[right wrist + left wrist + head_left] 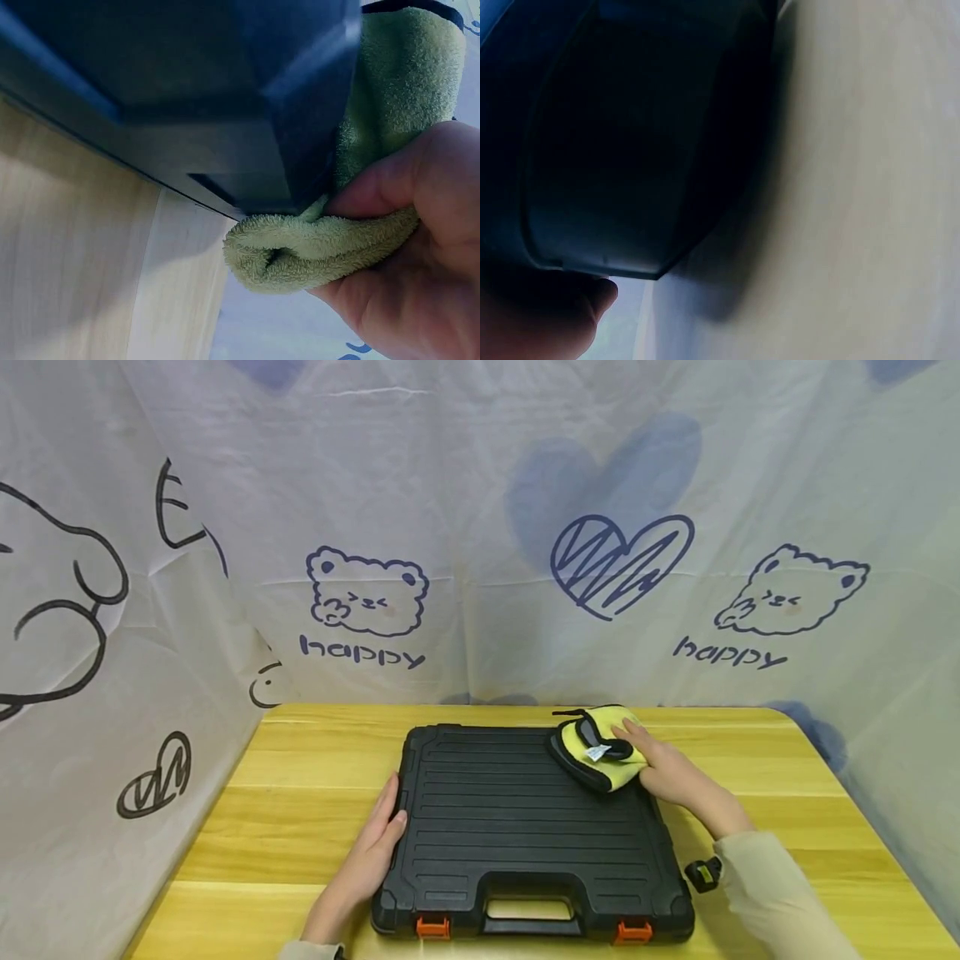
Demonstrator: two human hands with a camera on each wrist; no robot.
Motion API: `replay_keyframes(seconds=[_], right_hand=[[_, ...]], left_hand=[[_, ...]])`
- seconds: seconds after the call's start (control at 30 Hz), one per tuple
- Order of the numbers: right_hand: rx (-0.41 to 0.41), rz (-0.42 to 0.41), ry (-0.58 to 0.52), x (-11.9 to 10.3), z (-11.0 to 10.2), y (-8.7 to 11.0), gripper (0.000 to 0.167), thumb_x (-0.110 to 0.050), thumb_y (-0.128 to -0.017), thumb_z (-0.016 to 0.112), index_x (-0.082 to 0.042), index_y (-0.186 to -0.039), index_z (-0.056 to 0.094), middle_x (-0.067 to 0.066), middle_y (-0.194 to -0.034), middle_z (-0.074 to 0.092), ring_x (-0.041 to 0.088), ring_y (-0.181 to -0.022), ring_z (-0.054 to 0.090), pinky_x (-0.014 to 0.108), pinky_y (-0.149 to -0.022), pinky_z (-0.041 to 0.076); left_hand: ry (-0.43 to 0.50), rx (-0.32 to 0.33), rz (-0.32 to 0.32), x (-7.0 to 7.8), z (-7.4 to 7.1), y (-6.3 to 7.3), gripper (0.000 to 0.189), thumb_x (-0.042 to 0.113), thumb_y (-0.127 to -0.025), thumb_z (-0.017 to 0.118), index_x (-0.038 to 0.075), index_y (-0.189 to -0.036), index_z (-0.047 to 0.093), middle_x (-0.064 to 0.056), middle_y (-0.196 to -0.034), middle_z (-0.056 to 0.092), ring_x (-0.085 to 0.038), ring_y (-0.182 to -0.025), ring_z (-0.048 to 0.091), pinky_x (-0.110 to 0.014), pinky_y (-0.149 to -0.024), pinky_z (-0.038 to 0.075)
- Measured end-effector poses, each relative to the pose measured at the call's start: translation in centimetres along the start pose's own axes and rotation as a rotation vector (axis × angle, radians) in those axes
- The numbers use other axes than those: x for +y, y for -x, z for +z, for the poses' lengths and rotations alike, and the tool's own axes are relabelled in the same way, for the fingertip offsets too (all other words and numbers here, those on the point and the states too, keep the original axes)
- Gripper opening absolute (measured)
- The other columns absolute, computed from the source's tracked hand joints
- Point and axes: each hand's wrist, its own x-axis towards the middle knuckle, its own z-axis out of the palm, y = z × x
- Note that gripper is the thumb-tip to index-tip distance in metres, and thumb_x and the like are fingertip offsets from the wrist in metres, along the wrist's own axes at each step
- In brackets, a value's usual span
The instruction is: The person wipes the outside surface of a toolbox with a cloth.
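Note:
A black plastic tool case (525, 810) with a ribbed lid and orange latches lies closed on the table, its handle side nearest me. My left hand (372, 847) rests along the case's left side, fingers fairly straight and thumb by the lid's edge. In the left wrist view a dark side of the case (622, 142) fills the upper left, with part of the left hand (547, 315) below. At the far right corner, my right hand (671, 768) grips a folded yellow cloth (618, 777) with dark edging. The right wrist view shows the cloth (300, 251) wrapped against that corner, pinched between thumb and fingers.
The case stands on a yellow wood-grain table (315, 777). Behind and to the left hangs a pale curtain (480, 510) printed with hearts, bears and lettering. A dark strap with a small device (703, 874) sits at my right wrist.

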Motion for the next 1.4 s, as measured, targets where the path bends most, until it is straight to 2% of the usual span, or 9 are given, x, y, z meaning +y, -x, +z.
replay_keyframes(seconds=[0.13,0.3,0.47,0.63,0.7,0.77,0.87,1.2,1.4], right_hand=[[-0.009,0.043,-0.008,0.0,-0.1,-0.2,0.073,0.012,-0.080,0.038,0.002,-0.153,0.034,0.031,-0.158,0.019,0.031,-0.065,0.051,0.037,-0.060,0.036],[-0.029,0.067,0.013,-0.6,0.0,-0.1,0.076,0.012,-0.079,0.041,0.007,-0.153,0.027,0.037,-0.156,0.015,0.016,-0.049,0.025,0.032,-0.050,0.029],[-0.094,0.121,0.048,-1.4,-0.1,0.4,0.077,0.008,-0.080,0.044,0.011,-0.153,0.019,0.043,-0.152,0.012,0.028,-0.062,0.050,0.037,-0.057,0.036],[-0.187,0.174,0.033,-2.0,-0.4,1.5,0.074,0.003,-0.087,0.042,0.017,-0.151,0.008,0.046,-0.149,0.014,0.056,-0.118,0.049,0.054,-0.088,0.046],[-0.213,0.186,0.015,-2.2,-0.5,2.0,0.074,0.002,-0.088,0.041,0.019,-0.150,0.004,0.044,-0.127,0.049,0.052,-0.109,0.057,0.051,-0.081,0.050],[-0.227,0.195,-0.011,-2.3,-0.4,2.5,0.074,0.002,-0.088,0.040,0.020,-0.149,0.001,0.027,-0.087,0.065,0.032,-0.066,0.060,0.038,-0.058,0.046],[-0.242,0.223,-0.050,-2.6,-0.2,3.5,0.075,0.002,-0.088,0.040,0.022,-0.148,-0.002,-0.001,-0.050,0.037,0.010,-0.044,0.019,0.028,-0.045,0.022],[-0.245,0.248,0.010,-4.5,0.5,7.1,0.074,-0.001,-0.087,0.045,0.028,-0.143,0.007,-0.001,-0.051,0.040,0.011,-0.045,0.022,0.029,-0.047,0.025],[-0.228,0.217,0.083,-5.2,0.8,8.8,0.073,-0.003,-0.085,0.055,0.032,-0.137,0.019,0.026,-0.086,0.066,0.029,-0.076,0.064,0.046,-0.067,0.051]], left_hand=[[-0.002,0.000,0.002,0.1,0.0,-0.1,0.060,0.024,-0.110,0.031,0.006,-0.159,0.002,-0.015,-0.165,-0.001,-0.034,-0.151,-0.002,-0.056,-0.117,0.002],[-0.006,0.000,0.000,0.1,0.0,-0.1,0.060,0.024,-0.110,0.031,0.006,-0.159,0.002,-0.015,-0.165,-0.001,-0.033,-0.151,-0.002,-0.055,-0.116,0.003],[-0.006,0.001,0.000,0.2,0.0,0.0,0.059,0.023,-0.110,0.031,0.009,-0.160,0.002,-0.015,-0.165,-0.001,-0.034,-0.151,-0.002,-0.056,-0.117,0.002],[-0.003,0.006,-0.001,0.2,0.0,0.1,0.059,0.023,-0.110,0.032,0.009,-0.160,0.003,-0.015,-0.165,0.000,-0.035,-0.151,-0.001,-0.057,-0.117,0.002],[-0.006,0.010,0.001,0.1,0.0,0.1,0.059,0.024,-0.110,0.032,0.008,-0.160,0.003,-0.016,-0.165,0.000,-0.035,-0.151,-0.001,-0.057,-0.117,0.003],[-0.003,0.012,0.005,0.0,0.0,0.0,0.059,0.024,-0.110,0.032,0.008,-0.160,0.004,-0.016,-0.165,0.000,-0.035,-0.150,-0.001,-0.057,-0.116,0.003],[-0.004,0.016,0.013,-0.2,0.0,0.0,0.060,0.025,-0.110,0.033,0.008,-0.160,0.004,-0.016,-0.165,0.001,-0.035,-0.151,-0.001,-0.057,-0.116,0.003],[0.008,0.015,0.019,-0.5,0.1,-0.1,0.060,0.025,-0.110,0.034,0.011,-0.160,0.004,-0.015,-0.165,0.001,-0.035,-0.151,-0.001,-0.057,-0.117,0.002],[0.014,0.014,0.020,-0.5,0.1,-0.1,0.060,0.024,-0.110,0.034,0.007,-0.160,0.005,-0.016,-0.165,0.001,-0.035,-0.150,-0.001,-0.057,-0.117,0.002]])
